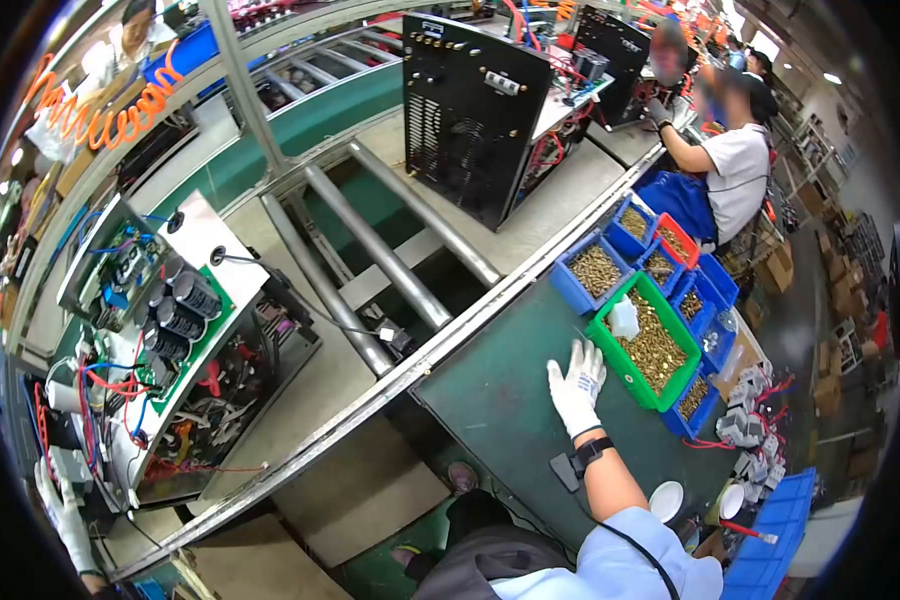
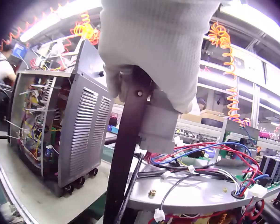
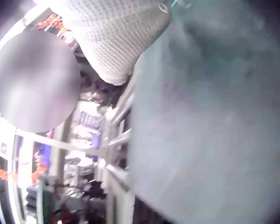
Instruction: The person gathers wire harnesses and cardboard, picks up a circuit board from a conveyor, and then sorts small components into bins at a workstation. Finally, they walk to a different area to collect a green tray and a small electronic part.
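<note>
At the far left of the head view, the white-gloved left hand (image 1: pixel 68 520) is beside the unit with wires and black capacitors (image 1: pixel 182 305). In the left wrist view that hand (image 2: pixel 154 51) has its fingers curled round a pale grey block (image 2: pixel 158 128) against a dark upright bar (image 2: pixel 126 140); its fingertips are partly hidden. The gloved right hand (image 1: pixel 576 390) lies on the green tabletop (image 1: pixel 490 400), fingers extended, just left of the green bin (image 1: pixel 625 365) of brass fasteners. Only part of the right glove (image 3: pixel 121 42) shows in the right wrist view, holding nothing visible.
Blue bins (image 1: pixel 573 290) and a red bin (image 1: pixel 692 243) surround the green one. Metal rollers (image 1: pixel 380 245) lie between the unit and a black panelled machine (image 1: pixel 470 125). Another person (image 1: pixel 740 165) works at upper right. Grey connectors (image 1: pixel 745 425) are heaped at the table's right.
</note>
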The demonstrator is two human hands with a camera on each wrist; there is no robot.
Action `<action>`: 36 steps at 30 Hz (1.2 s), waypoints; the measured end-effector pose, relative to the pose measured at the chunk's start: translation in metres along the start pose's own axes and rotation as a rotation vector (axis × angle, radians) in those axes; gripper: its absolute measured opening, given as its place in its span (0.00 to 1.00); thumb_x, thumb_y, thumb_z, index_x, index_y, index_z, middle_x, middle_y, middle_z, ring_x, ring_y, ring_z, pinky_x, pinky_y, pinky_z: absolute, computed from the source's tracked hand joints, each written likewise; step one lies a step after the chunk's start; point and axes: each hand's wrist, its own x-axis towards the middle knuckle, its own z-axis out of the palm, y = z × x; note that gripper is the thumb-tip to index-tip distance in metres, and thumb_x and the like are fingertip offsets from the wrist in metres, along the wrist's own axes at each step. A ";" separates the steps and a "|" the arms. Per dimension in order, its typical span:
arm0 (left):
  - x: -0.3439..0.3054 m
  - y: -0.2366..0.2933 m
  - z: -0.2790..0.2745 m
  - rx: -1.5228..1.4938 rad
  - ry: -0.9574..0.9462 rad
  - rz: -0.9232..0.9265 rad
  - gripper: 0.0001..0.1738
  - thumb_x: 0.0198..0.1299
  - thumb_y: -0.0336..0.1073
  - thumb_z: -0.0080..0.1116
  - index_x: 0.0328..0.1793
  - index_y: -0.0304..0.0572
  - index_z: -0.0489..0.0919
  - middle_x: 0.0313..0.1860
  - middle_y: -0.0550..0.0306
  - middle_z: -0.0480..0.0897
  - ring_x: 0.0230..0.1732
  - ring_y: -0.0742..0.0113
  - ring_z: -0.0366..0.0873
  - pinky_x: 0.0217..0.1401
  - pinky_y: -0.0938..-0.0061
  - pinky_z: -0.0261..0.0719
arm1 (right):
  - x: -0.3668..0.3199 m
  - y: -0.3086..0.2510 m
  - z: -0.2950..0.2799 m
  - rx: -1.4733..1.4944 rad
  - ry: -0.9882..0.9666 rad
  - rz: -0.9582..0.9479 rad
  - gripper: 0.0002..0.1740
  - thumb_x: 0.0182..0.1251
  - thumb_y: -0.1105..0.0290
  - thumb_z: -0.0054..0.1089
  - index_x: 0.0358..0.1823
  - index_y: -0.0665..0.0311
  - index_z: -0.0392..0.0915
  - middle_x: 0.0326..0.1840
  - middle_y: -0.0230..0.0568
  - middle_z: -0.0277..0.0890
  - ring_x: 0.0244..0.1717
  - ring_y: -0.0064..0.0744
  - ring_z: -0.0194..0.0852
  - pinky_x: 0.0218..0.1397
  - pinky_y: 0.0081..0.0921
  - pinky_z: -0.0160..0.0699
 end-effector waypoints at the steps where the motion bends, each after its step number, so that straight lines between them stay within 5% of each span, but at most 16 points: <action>1: 0.000 0.001 -0.001 0.025 -0.005 -0.013 0.31 0.71 0.45 0.47 0.75 0.39 0.59 0.75 0.47 0.59 0.76 0.55 0.52 0.77 0.64 0.50 | 0.002 0.015 0.008 0.015 -0.033 0.073 0.41 0.63 0.48 0.53 0.71 0.67 0.58 0.77 0.55 0.48 0.78 0.54 0.38 0.77 0.54 0.33; 3: 0.001 0.002 0.001 -0.047 -0.013 -0.027 0.31 0.71 0.45 0.47 0.75 0.39 0.59 0.76 0.46 0.58 0.76 0.55 0.53 0.77 0.65 0.50 | -0.005 0.002 0.040 -0.156 0.136 -0.054 0.41 0.63 0.46 0.51 0.70 0.69 0.60 0.76 0.58 0.50 0.77 0.57 0.41 0.76 0.54 0.38; 6: 0.004 -0.012 0.010 -0.060 -0.005 -0.025 0.31 0.71 0.45 0.47 0.75 0.38 0.59 0.75 0.45 0.59 0.76 0.54 0.54 0.76 0.65 0.50 | -0.004 -0.103 0.032 0.121 -0.034 -0.325 0.41 0.59 0.48 0.57 0.68 0.69 0.63 0.73 0.57 0.55 0.74 0.58 0.49 0.74 0.50 0.49; 7: 0.005 -0.016 0.011 -0.091 0.013 -0.013 0.31 0.71 0.46 0.47 0.75 0.38 0.59 0.75 0.45 0.59 0.75 0.54 0.55 0.76 0.65 0.51 | 0.006 -0.140 0.029 0.393 -0.259 -0.376 0.41 0.58 0.51 0.60 0.69 0.67 0.61 0.75 0.57 0.52 0.75 0.56 0.48 0.75 0.44 0.51; 10: 0.006 -0.020 0.009 -0.070 0.004 -0.002 0.31 0.71 0.46 0.47 0.74 0.38 0.61 0.74 0.45 0.60 0.75 0.54 0.56 0.76 0.64 0.52 | -0.006 -0.219 0.001 0.985 -0.190 -0.492 0.38 0.61 0.55 0.60 0.70 0.63 0.61 0.76 0.59 0.47 0.77 0.55 0.45 0.77 0.39 0.48; 15: 0.007 -0.015 0.013 -0.069 0.019 -0.031 0.30 0.70 0.47 0.48 0.73 0.38 0.62 0.74 0.44 0.60 0.74 0.53 0.56 0.75 0.64 0.52 | -0.023 -0.195 -0.010 0.822 -0.239 -0.734 0.35 0.63 0.55 0.57 0.69 0.63 0.62 0.75 0.55 0.53 0.75 0.54 0.49 0.76 0.42 0.51; 19: 0.010 -0.024 0.023 -0.151 0.027 -0.013 0.35 0.67 0.46 0.53 0.75 0.38 0.59 0.75 0.42 0.57 0.75 0.50 0.55 0.77 0.62 0.50 | -0.061 -0.099 -0.017 0.663 -0.294 -0.455 0.33 0.64 0.54 0.56 0.66 0.65 0.65 0.68 0.56 0.64 0.70 0.54 0.60 0.72 0.42 0.59; 22: 0.027 -0.015 0.039 -0.255 0.315 0.302 0.25 0.70 0.48 0.48 0.58 0.32 0.76 0.52 0.35 0.78 0.55 0.38 0.72 0.64 0.58 0.67 | -0.080 -0.026 -0.020 0.613 -0.359 -0.195 0.31 0.65 0.55 0.55 0.65 0.65 0.66 0.69 0.54 0.64 0.70 0.50 0.59 0.73 0.39 0.58; 23: 0.025 0.017 0.022 -0.276 0.330 0.324 0.25 0.70 0.48 0.48 0.58 0.32 0.76 0.52 0.35 0.78 0.55 0.38 0.72 0.64 0.58 0.67 | -0.083 -0.011 -0.025 0.628 -0.386 -0.149 0.31 0.65 0.56 0.55 0.65 0.65 0.66 0.69 0.54 0.63 0.71 0.48 0.59 0.74 0.37 0.57; 25: -0.003 0.101 -0.041 -0.057 -0.022 0.138 0.27 0.68 0.52 0.50 0.57 0.33 0.77 0.53 0.35 0.78 0.53 0.39 0.74 0.57 0.57 0.72 | -0.085 0.007 -0.015 0.596 -0.347 -0.194 0.33 0.65 0.56 0.56 0.67 0.65 0.63 0.66 0.53 0.67 0.68 0.48 0.63 0.70 0.37 0.62; 27: -0.003 0.086 -0.033 0.171 0.054 0.161 0.25 0.68 0.50 0.48 0.63 0.39 0.74 0.56 0.38 0.77 0.51 0.40 0.75 0.51 0.57 0.77 | -0.074 0.013 -0.026 0.563 -0.313 -0.251 0.35 0.64 0.57 0.57 0.69 0.65 0.61 0.64 0.52 0.70 0.64 0.48 0.68 0.67 0.37 0.66; 29: 0.001 0.071 -0.030 0.556 -0.055 0.291 0.27 0.68 0.49 0.47 0.70 0.47 0.67 0.58 0.39 0.74 0.50 0.41 0.76 0.48 0.55 0.79 | -0.050 0.009 -0.066 0.687 -0.282 0.132 0.41 0.62 0.58 0.58 0.73 0.66 0.52 0.52 0.48 0.77 0.50 0.46 0.79 0.56 0.37 0.75; 30: 0.008 0.057 -0.018 0.578 -0.110 0.195 0.31 0.65 0.54 0.48 0.72 0.53 0.63 0.58 0.40 0.72 0.51 0.39 0.76 0.50 0.50 0.79 | -0.036 0.018 -0.071 0.678 -0.154 0.149 0.46 0.61 0.58 0.60 0.75 0.65 0.45 0.42 0.44 0.79 0.37 0.43 0.81 0.47 0.38 0.78; 31: 0.004 0.075 -0.024 0.572 -0.087 0.200 0.31 0.65 0.54 0.48 0.72 0.53 0.63 0.58 0.40 0.72 0.51 0.39 0.76 0.50 0.50 0.79 | -0.024 0.022 -0.096 0.702 -0.174 0.238 0.46 0.61 0.57 0.59 0.75 0.64 0.45 0.39 0.44 0.78 0.37 0.41 0.81 0.47 0.37 0.78; 33: -0.014 0.129 -0.042 0.436 -0.120 -0.178 0.36 0.60 0.62 0.49 0.69 0.51 0.66 0.57 0.38 0.72 0.53 0.37 0.75 0.51 0.46 0.78 | 0.002 0.042 -0.106 0.616 -0.145 0.287 0.45 0.62 0.56 0.56 0.76 0.62 0.44 0.43 0.47 0.79 0.42 0.43 0.81 0.49 0.39 0.77; 36: -0.010 0.110 -0.027 0.415 -0.070 -0.157 0.42 0.56 0.69 0.50 0.68 0.47 0.67 0.63 0.36 0.69 0.57 0.35 0.74 0.56 0.46 0.75 | 0.044 0.065 -0.101 0.393 0.047 0.292 0.37 0.63 0.54 0.51 0.72 0.61 0.55 0.52 0.53 0.77 0.55 0.51 0.76 0.57 0.46 0.72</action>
